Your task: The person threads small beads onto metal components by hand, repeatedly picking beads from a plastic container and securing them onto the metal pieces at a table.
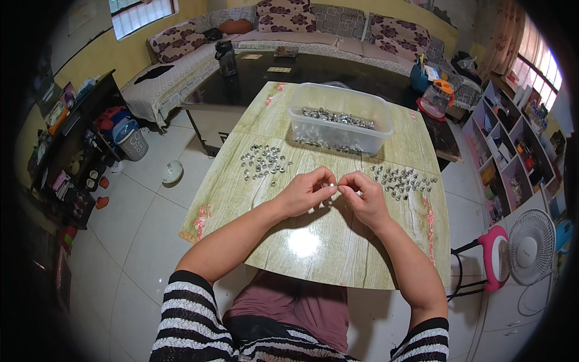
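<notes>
Over the middle of the table (pixel 271 235), my left hand (pixel 309 192) and my right hand (pixel 363 198) meet fingertip to fingertip. Both are closed in a pinch around a small piece, of which only a pale glint shows between the fingers. Left of my hands lies a loose group of small round metal pieces (pixel 264 161). To the right, beside my right hand, several small metal pieces with pointed or stemmed shapes (pixel 401 181) are spread out. Beyond my hands stands a clear plastic tub (pixel 338 136) holding many similar metal pieces.
A dark, glossy table (pixel 253 84) adjoins the far side, bearing a dark jug (pixel 226 58) and an orange-lidded container (pixel 437 96). A pink-and-white stool (pixel 494 258) and a white fan (pixel 531 247) stand at the right. A grey bin (pixel 132 143) sits on the left floor.
</notes>
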The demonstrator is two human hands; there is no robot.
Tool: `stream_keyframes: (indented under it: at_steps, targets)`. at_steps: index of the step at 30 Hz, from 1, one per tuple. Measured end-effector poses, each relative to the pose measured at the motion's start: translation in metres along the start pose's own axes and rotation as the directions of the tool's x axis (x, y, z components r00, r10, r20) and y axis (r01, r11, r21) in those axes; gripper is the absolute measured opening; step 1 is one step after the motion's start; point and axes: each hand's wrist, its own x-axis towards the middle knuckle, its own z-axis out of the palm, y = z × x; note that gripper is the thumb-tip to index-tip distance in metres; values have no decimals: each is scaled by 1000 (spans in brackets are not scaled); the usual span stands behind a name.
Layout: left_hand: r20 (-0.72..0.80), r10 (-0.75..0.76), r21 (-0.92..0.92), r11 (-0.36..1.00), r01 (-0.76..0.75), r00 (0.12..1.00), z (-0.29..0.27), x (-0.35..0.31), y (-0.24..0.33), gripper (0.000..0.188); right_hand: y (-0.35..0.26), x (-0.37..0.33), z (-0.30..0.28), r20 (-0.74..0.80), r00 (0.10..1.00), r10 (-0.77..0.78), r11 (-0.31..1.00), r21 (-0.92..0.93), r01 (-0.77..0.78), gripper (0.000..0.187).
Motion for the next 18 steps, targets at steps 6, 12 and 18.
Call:
stream_keyframes:
  at_steps: [6, 12, 18]
  targets:
    - [43, -34, 53, 998, 31, 999, -4, 0, -2, 18, -1, 0, 1, 7, 1000, -15, 1000, -1, 15, 9]
    - [-11, 30, -8, 1000, -30, 999, -1, 0, -1, 17, 1, 0, 0, -4, 1000, 10, 1000, 12, -10, 9]
    - [28, -18, -18, 1000, 18, 999, -1, 0, -2, 16, 0, 0, 1, -6, 1000, -27, 1000, -4, 27, 9]
